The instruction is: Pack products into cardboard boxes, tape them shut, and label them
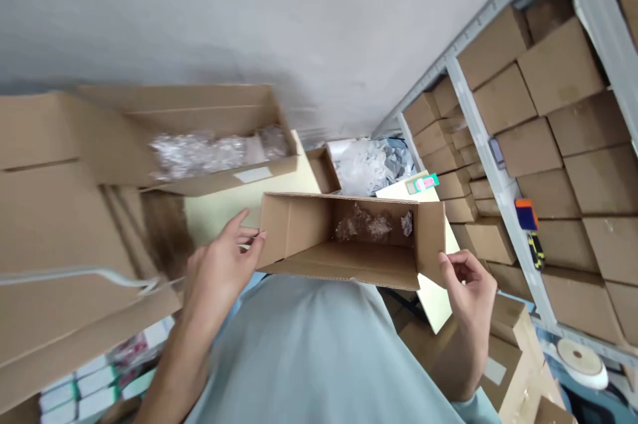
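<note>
An open cardboard box (369,258) is in front of my body, its mouth facing up toward me. Crumpled clear plastic wrap (366,223) lies inside, with a smaller crumpled piece (407,223) by the right inner wall. My left hand (226,261) pinches the edge of the left flap (274,228) between thumb and fingertips, the index finger raised. On the other side, my right hand (466,278) is closed on the outer edge of the right flap (431,234), with its fingers curled.
A larger open carton (214,181) holding clear plastic packaging (199,153) stands on the pale table (229,211) at left. Crumpled white paper (369,161) fills a spot behind the box. Shelves of cartons (533,158) line the right, with a tape roll (581,357) below.
</note>
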`<action>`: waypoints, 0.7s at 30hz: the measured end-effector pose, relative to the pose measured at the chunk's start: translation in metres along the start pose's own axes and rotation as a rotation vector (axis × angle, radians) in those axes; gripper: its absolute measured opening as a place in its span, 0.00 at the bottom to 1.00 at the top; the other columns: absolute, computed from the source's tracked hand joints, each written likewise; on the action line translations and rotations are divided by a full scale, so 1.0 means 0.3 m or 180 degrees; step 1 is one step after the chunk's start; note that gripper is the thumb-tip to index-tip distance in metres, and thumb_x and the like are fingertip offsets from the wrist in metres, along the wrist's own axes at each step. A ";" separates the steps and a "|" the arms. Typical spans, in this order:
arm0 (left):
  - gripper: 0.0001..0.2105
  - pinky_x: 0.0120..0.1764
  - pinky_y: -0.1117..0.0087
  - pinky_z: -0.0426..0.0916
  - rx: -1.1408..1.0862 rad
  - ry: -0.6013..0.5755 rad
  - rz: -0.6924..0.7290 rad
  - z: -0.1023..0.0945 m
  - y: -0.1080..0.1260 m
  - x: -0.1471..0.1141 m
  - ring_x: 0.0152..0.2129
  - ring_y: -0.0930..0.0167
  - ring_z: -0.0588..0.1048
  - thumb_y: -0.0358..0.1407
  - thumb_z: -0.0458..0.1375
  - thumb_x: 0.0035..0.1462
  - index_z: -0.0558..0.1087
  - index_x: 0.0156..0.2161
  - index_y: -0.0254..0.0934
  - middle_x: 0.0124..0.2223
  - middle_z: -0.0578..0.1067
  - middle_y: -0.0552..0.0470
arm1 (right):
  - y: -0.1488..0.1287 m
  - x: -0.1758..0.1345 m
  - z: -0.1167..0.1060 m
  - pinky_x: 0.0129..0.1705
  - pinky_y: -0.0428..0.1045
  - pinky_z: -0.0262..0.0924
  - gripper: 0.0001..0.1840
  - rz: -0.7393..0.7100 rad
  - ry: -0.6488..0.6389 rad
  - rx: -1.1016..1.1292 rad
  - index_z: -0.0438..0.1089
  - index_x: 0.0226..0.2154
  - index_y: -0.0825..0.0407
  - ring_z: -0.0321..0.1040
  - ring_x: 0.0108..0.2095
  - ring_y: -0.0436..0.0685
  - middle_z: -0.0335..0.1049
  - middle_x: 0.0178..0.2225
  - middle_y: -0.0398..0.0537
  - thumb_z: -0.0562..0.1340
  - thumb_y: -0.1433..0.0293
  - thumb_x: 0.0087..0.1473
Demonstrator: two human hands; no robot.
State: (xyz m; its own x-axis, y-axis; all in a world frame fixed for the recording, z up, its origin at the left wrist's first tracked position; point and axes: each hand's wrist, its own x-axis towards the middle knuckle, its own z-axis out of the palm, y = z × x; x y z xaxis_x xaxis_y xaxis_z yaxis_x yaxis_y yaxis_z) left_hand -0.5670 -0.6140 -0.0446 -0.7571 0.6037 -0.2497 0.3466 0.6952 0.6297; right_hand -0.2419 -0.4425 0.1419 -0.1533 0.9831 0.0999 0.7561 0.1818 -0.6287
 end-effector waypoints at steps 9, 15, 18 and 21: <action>0.29 0.48 0.63 0.79 0.0064 -0.0808 0.1225 0.478 0.759 -0.080 0.41 0.64 0.87 0.47 0.59 0.67 0.73 0.70 0.41 0.49 0.88 0.50 | 0.758 -0.040 -0.382 0.29 0.48 0.54 0.27 0.1297 0.1046 0.0013 0.75 0.30 0.50 0.58 0.24 0.52 0.66 0.23 0.40 0.69 0.44 0.61; 0.28 0.47 0.67 0.76 0.0484 -0.1294 0.2081 0.813 1.149 -0.187 0.42 0.65 0.86 0.45 0.57 0.70 0.73 0.71 0.37 0.50 0.88 0.48 | 1.137 -0.082 -0.474 0.31 0.50 0.57 0.31 0.1984 0.1375 -0.0152 0.76 0.28 0.49 0.61 0.25 0.55 0.68 0.22 0.42 0.64 0.38 0.59; 0.28 0.48 0.66 0.75 0.0756 -0.1401 0.2421 0.919 1.262 -0.218 0.44 0.63 0.86 0.43 0.56 0.71 0.72 0.71 0.36 0.52 0.88 0.46 | 1.244 -0.099 -0.486 0.31 0.50 0.59 0.33 0.2233 0.1478 -0.0047 0.75 0.27 0.49 0.62 0.24 0.56 0.68 0.22 0.42 0.63 0.36 0.57; 0.28 0.47 0.65 0.75 0.1023 -0.1486 0.2750 0.990 1.345 -0.224 0.45 0.61 0.86 0.42 0.55 0.73 0.70 0.73 0.36 0.52 0.88 0.45 | 1.314 -0.098 -0.480 0.30 0.49 0.59 0.35 0.2450 0.1544 0.0146 0.75 0.26 0.49 0.61 0.23 0.55 0.68 0.21 0.42 0.62 0.34 0.54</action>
State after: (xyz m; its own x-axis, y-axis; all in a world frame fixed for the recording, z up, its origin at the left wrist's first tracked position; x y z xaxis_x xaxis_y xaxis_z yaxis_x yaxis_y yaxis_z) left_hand -0.2119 -0.2581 0.0077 0.0871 0.9902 -0.1093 0.8535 -0.0176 0.5208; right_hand 0.1523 -0.3969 0.0020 0.6757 0.7353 -0.0532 0.5111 -0.5192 -0.6850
